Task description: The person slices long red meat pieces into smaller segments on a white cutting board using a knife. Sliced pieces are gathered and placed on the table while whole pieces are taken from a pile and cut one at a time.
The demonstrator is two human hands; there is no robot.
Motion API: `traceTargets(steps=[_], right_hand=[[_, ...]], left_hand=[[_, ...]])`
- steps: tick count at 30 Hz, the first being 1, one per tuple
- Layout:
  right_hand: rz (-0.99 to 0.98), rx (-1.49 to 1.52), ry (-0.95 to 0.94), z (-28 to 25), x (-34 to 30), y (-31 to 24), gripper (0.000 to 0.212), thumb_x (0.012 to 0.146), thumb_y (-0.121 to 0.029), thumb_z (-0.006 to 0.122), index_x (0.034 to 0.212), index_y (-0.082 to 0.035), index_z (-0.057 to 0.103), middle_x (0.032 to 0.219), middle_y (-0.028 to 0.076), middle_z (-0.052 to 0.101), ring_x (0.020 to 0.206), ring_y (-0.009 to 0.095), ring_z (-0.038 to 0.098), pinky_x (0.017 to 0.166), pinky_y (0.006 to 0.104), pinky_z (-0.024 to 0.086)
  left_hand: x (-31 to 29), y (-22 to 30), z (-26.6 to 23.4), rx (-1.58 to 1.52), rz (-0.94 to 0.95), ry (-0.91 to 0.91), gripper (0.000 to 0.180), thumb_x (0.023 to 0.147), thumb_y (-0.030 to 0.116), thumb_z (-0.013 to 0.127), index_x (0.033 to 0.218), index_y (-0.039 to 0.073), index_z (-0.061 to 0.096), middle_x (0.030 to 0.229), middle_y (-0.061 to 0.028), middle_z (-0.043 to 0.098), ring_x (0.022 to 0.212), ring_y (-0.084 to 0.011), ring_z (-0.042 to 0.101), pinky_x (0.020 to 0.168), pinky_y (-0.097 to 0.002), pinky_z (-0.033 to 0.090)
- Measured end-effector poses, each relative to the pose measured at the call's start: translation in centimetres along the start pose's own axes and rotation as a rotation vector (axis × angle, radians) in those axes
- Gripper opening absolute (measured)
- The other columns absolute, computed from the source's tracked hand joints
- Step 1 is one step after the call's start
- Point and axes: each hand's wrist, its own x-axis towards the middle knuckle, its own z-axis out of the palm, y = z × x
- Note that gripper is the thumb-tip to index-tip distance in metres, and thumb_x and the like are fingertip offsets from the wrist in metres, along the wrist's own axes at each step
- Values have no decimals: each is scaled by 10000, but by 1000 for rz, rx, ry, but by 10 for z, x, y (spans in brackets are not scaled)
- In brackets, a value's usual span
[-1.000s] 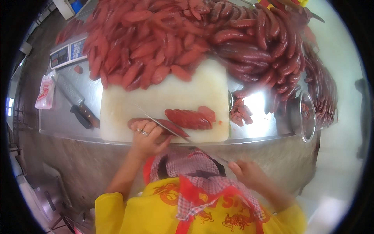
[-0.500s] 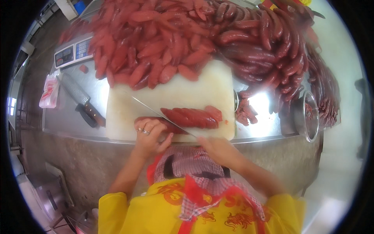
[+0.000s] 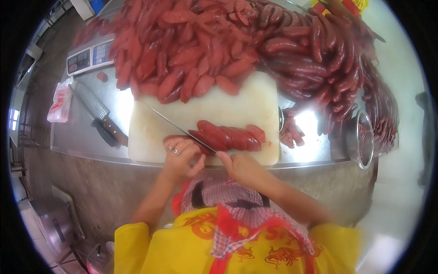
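Observation:
A white cutting board (image 3: 182,114) lies at the table's front edge. On it, my left hand (image 3: 182,157) is closed over a dark red sausage (image 3: 172,138), its fingers curled and a ring showing. My right hand (image 3: 237,165) grips a long thin-bladed knife (image 3: 166,119), its handle hidden in the fist. The blade slants from the hand to the far left, against the cut end of the sausage. Right of the blade, several oblique sausage slices (image 3: 232,137) lean on each other in a row.
Behind the board rises a heap of cut slices (image 3: 182,50), with whole sausages (image 3: 315,59) to its right. At left are a scale (image 3: 89,58), a white-and-red packet (image 3: 60,104) and two knives (image 3: 100,116). A steel bowl (image 3: 360,139) and sausage scraps (image 3: 291,132) sit at right.
The knife has drawn closer to my left hand, and my right hand has shifted left. Another slice leans at the row's left end. The whole view has shifted slightly.

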Motion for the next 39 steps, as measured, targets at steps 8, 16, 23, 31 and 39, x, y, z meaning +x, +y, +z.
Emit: traceTargets(steps=[8,16,23,31,39], right_hand=[[677,228,-186,-87,-107,-49,509,988,-434,451,871,16,657,764,269,638,737,458,624,639,513,494],[246,253,-25,-41,-16,-39,454,1021,-368,408,1017,31,626,785,287,637,730,467,628,674,555,485],[347,300,-93,-37,11,-41,484,1022,-391,392,1010,24,641,810,281,637,754,473,618,693,526,494],[818,218,-349,-104,-117,-70,593,996,-508,410,835,11,647,782,277,638,781,470,631,699,513,498],[526,400,-222,-21,33,-48,614,1009,-494,370,965,50,651,854,317,630,830,505,610,753,523,488]], left_hand=[[-7,-1,-6,60,-97,64,322,609,149,743,895,120,598,987,-70,546,931,-282,519,869,-390,350],[-11,-4,-5,-5,-96,53,286,596,124,723,844,128,580,908,-61,554,914,-280,513,839,-387,357],[-13,-1,-10,58,-184,166,228,660,87,675,874,91,596,936,-88,567,925,-284,520,863,-387,387],[-16,-2,-7,48,-217,163,240,673,98,679,899,67,603,955,-108,563,924,-304,523,856,-403,409],[-21,-5,-11,28,-165,135,237,672,68,669,896,69,594,967,-112,557,923,-307,518,848,-413,414]])
